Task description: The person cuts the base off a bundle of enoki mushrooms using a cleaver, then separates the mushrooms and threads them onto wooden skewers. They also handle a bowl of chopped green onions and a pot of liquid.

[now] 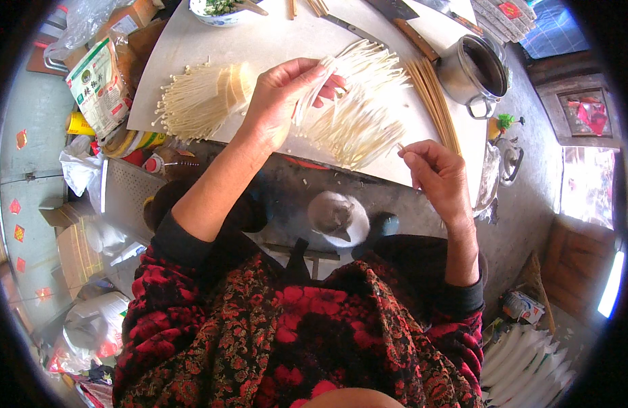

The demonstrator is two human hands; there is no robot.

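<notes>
My left hand [288, 92] is above the white table [163, 56], its fingers closed on a small bunch of enoki mushrooms [309, 99]; a thin stick shows by its fingertips. Lower right, my right hand [431, 163] pinches the tip of a thin skewer [399, 146] between thumb and fingers. Between the hands lie spread enoki mushrooms [357, 132], with more at the back [370, 64]; whether they are threaded on the skewer I cannot tell. Left of my left hand lies a thick cluster of enoki mushrooms [197, 102]. A bundle of bamboo skewers [434, 104] rests at the right.
A lidless metal pot [454, 66] stands at the table's right. A cleaver [411, 35] and a knife [352, 29] lie at the back, near a bowl of chopped greens [217, 19]. A cat [339, 219] sits on the floor below the table's front edge.
</notes>
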